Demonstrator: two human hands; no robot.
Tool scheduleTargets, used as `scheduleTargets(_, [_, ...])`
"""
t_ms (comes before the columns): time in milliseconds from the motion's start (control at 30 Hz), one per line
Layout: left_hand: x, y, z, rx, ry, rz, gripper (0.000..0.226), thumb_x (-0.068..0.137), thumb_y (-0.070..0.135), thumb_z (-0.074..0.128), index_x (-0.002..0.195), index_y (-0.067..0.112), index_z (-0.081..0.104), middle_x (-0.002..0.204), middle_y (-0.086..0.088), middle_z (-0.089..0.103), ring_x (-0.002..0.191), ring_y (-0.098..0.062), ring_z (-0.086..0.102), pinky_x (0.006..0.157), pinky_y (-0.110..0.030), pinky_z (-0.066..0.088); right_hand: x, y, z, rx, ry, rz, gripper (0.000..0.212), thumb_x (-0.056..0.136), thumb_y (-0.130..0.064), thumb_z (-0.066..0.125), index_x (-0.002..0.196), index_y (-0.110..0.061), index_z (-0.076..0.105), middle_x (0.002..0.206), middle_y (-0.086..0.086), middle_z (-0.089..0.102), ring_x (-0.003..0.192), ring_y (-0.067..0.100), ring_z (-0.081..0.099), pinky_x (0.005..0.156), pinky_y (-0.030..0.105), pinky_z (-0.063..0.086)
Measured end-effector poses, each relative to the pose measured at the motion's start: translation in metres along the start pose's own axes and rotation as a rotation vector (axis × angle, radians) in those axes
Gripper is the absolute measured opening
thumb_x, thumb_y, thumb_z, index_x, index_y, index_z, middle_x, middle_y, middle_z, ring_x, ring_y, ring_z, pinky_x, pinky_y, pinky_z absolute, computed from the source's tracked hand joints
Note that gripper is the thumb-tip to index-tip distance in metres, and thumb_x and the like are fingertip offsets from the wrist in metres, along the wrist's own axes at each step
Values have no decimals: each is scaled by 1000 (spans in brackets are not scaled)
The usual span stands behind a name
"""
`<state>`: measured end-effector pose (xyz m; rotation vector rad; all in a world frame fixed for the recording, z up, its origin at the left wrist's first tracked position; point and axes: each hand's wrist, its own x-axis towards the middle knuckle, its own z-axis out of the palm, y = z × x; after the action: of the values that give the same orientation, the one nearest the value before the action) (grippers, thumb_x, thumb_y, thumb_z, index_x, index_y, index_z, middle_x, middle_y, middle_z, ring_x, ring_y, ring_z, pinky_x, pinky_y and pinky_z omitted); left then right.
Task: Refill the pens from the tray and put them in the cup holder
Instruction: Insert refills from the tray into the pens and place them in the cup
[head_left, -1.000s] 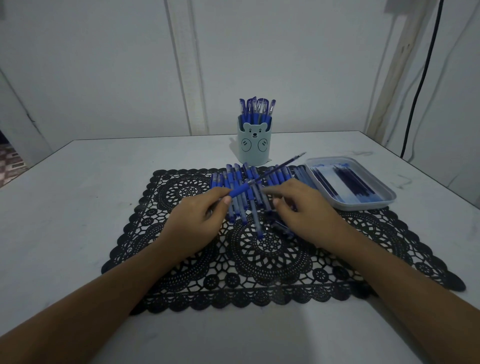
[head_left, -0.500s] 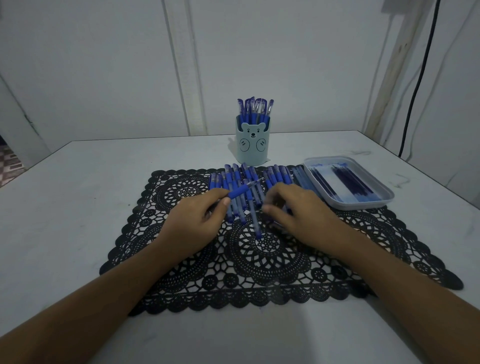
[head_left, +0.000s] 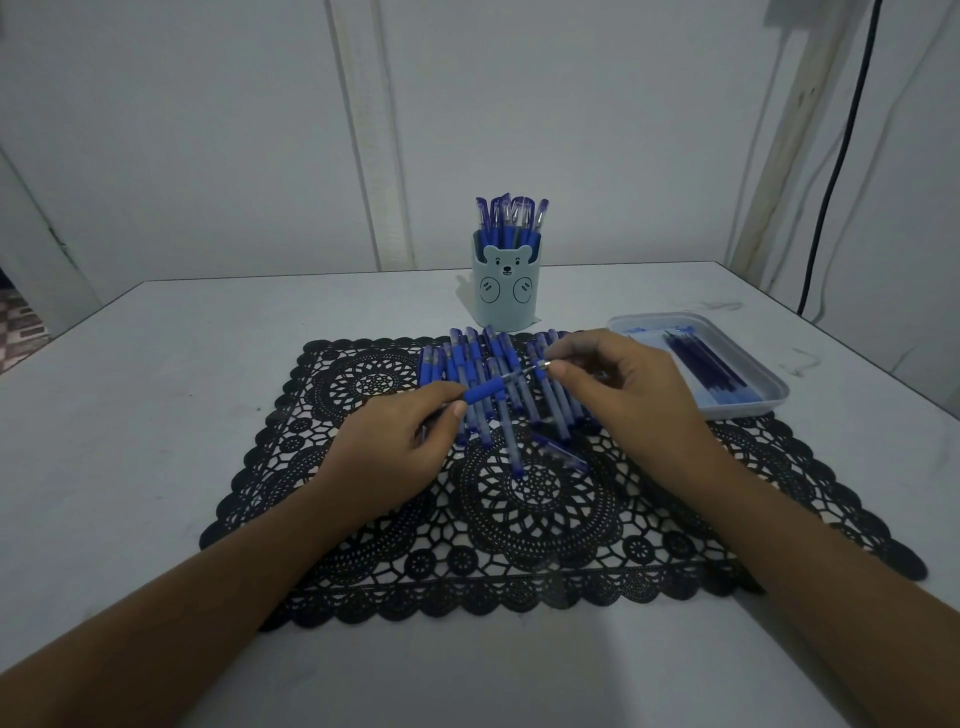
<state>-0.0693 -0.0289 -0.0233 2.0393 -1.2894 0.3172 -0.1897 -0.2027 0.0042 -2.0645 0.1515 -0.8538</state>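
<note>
My feed is dim, with a cold blue-grey cast over everything. The light is soft and seems to fall from the right. The cup holder (head_left: 505, 296) throws a faint shadow leftward on the table (head_left: 156, 395), and a broad soft shadow darkens the table's near edge. The black lace mat (head_left: 519, 525) swallows detail. The middle is fairly sharp, though the pen (head_left: 483, 389) held by the left hand (head_left: 395, 452) and right hand (head_left: 613, 395) looks slightly smeared. The refills (head_left: 706, 364) in the tray (head_left: 748, 410) merge into one dark mass. Lines on the wall (head_left: 208, 156) lean and bow toward the edges from the wide lens.
</note>
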Motion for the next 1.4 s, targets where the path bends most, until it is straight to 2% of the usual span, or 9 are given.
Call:
scheduleTargets(267, [-3, 8, -3, 133, -36, 106, 35, 89, 39, 34, 101, 26, 64, 61, 23, 45, 56, 10, 46, 46, -5, 28, -5, -3, 3, -176, -199, -5, 21, 91, -27, 52, 71, -35, 55, 62, -7, 56, 56, 4, 47, 54, 18, 40])
scheduleTargets(400, [-3, 10, -3, 119, -30, 131, 35, 90, 37, 35, 103, 23, 64, 63, 25, 43, 57, 14, 46, 50, -2, 33, -7, -4, 5, -266, -198, 16, 38, 93, -41, 35, 66, -21, 53, 56, -3, 51, 52, 4, 46, 54, 15, 37])
scheduleTargets(500, [-2, 9, -3, 108, -21, 124, 36, 89, 38, 35, 102, 23, 64, 58, 27, 40, 61, 11, 49, 52, -4, 35, -6, -5, 1, -180, -269, 45, 16, 93, -33, 46, 80, -24, 51, 67, -3, 53, 56, 2, 44, 56, 14, 39])
scheduleTargets(633, [-3, 10, -1, 137, -39, 148, 33, 89, 37, 36, 100, 24, 64, 62, 24, 43, 60, 16, 45, 55, -1, 34, -6, -4, -1, -290, -262, 19, 33, 94, -37, 41, 69, -21, 55, 64, 4, 60, 55, 13, 51, 61, 30, 46])
scheduleTargets(767, [-2, 8, -1, 127, -23, 136, 33, 89, 37, 35, 100, 24, 64, 62, 21, 48, 55, 10, 46, 55, -5, 37, -7, -6, -1, -251, -358, 36, 15, 93, -33, 47, 86, -21, 55, 70, -5, 58, 57, 2, 48, 54, 11, 40])
scheduleTargets(867, [-3, 9, -1, 147, -38, 147, 34, 89, 38, 35, 101, 25, 64, 63, 24, 44, 59, 13, 47, 56, -3, 35, -7, -5, -1, -284, -336, 28, 26, 94, -35, 41, 74, -24, 54, 59, -8, 54, 51, 2, 47, 52, 13, 37])
scheduleTargets(1133, [-3, 9, -1, 158, -61, 142, 33, 89, 38, 35, 101, 27, 64, 63, 21, 49, 59, 11, 47, 55, -4, 36, -6, -4, -2, -240, -341, 42, 23, 94, -35, 42, 76, -25, 52, 70, -1, 57, 59, 7, 48, 59, 21, 41])
scheduleTargets(1300, [-3, 10, -2, 176, -48, 137, 37, 90, 39, 34, 104, 26, 65, 66, 25, 49, 53, 4, 44, 47, -4, 32, -5, -3, -3, -278, -373, 26, 13, 93, -30, 47, 81, -26, 50, 69, -6, 52, 55, 2, 42, 54, 13, 36])
scheduleTargets(1400, [-3, 8, -3, 155, -32, 156, 36, 90, 37, 36, 104, 23, 66, 73, 17, 62, 71, 2, 47, 57, -2, 36, -5, -4, -1, -303, -366, 17, 22, 94, -30, 43, 73, -27, 47, 62, -6, 49, 52, 3, 38, 52, 15, 35])
